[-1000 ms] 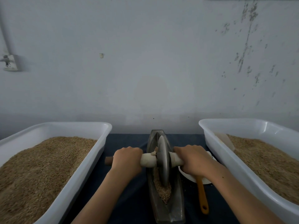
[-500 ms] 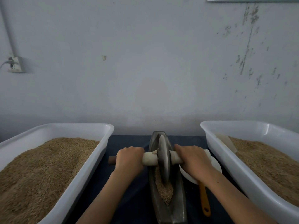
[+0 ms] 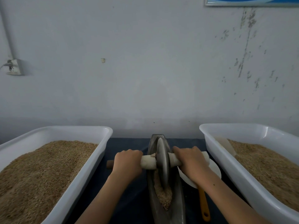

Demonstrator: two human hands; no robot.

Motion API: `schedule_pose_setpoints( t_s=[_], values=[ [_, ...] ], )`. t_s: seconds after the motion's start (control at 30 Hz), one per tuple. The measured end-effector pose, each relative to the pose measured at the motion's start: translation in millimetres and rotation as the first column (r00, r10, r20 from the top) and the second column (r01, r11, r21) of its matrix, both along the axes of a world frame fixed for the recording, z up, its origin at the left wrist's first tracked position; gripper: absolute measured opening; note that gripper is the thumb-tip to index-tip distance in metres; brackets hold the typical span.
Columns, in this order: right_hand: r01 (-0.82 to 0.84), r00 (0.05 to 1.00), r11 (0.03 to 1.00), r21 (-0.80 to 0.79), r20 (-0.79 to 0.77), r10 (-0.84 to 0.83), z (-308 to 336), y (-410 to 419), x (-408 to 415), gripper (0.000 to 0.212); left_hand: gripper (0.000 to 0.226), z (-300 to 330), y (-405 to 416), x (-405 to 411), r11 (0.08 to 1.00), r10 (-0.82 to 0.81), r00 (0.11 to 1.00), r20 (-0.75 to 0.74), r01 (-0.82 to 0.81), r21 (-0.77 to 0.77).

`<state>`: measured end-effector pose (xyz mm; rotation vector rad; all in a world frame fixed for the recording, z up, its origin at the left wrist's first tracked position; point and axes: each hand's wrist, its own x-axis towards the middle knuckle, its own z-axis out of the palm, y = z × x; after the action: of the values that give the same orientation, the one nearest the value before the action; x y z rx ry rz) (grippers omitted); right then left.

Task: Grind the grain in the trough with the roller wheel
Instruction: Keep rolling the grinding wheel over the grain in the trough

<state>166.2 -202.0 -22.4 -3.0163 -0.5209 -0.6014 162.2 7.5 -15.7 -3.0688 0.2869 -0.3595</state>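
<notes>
A dark metal boat-shaped trough (image 3: 179, 206) lies lengthwise in the middle of the dark blue tabletop. Brown grain (image 3: 165, 198) fills its near half. The grey roller wheel (image 3: 162, 164) stands upright in the trough, towards its far end. A cloth-wrapped axle handle (image 3: 148, 162) sticks out on both sides of the wheel. My left hand (image 3: 127, 164) grips the handle's left part. My right hand (image 3: 191, 162) grips the right part.
A white tub (image 3: 95, 160) of brown grain stands at the left, and another white tub (image 3: 215, 152) of grain at the right. A white bowl (image 3: 215, 169) and an orange-handled tool (image 3: 203, 206) lie between the trough and the right tub. A wall stands just behind.
The wheel and both hands have rolled away from me, towards the trough's far end. More of the grain in the near half is uncovered.
</notes>
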Motion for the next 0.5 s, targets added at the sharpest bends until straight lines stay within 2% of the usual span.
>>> schedule_pose_setpoints(
  t_s=[0.17, 0.33, 0.5],
  values=[
    [-0.004, 1.0, 1.0, 0.006, 0.029, 0.004, -5.5, -3.4, 4.5, 0.019, 0.024, -1.5, 0.7, 0.3, 1.0, -0.011, 0.998, 0.066, 0.012, -0.025],
    [0.001, 0.998, 0.998, -0.069, -0.069, -0.005, 5.8, -5.5, -5.0, 0.015, 0.031, 2.6, 1.1, -1.7, 0.998, -0.013, 1.0, -0.029, 0.014, 0.06],
    [-0.022, 0.979, 0.988, -0.151, -0.205, -0.01, 20.5, -5.3, -15.6, 0.027, 0.034, 4.4, 4.7, -1.8, 0.998, -0.006, 0.987, -0.163, 0.015, 0.054]
  ],
)
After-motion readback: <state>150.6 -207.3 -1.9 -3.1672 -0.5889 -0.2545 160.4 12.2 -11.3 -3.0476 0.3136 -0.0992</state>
